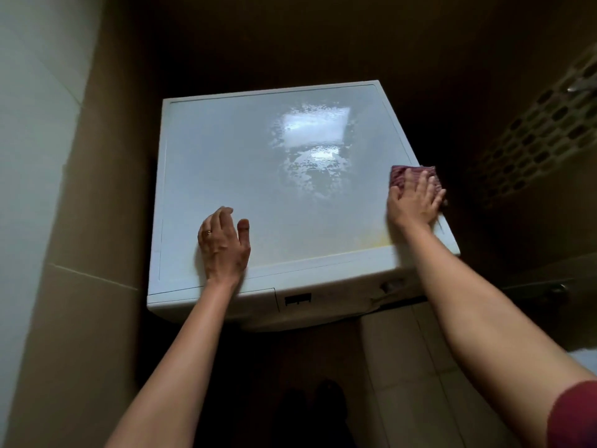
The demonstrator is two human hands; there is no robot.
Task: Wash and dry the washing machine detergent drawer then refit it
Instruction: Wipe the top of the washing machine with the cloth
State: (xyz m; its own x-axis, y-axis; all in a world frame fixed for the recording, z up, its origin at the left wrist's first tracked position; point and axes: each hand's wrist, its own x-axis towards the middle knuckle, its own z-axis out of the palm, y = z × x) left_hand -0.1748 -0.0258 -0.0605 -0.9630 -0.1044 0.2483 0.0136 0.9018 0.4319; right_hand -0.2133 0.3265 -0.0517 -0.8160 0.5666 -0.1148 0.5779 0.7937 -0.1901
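While pressing cloth [400, 176] under flat right hand [415, 202] | rests empty left hand [223, 244] on washer [245, 163] | judges drawer [258, 302] light, stiff: grip front lip

Single head-worn view, looking steeply down, close over a washing machine top [258, 176], edges seemingly wide-angle warped
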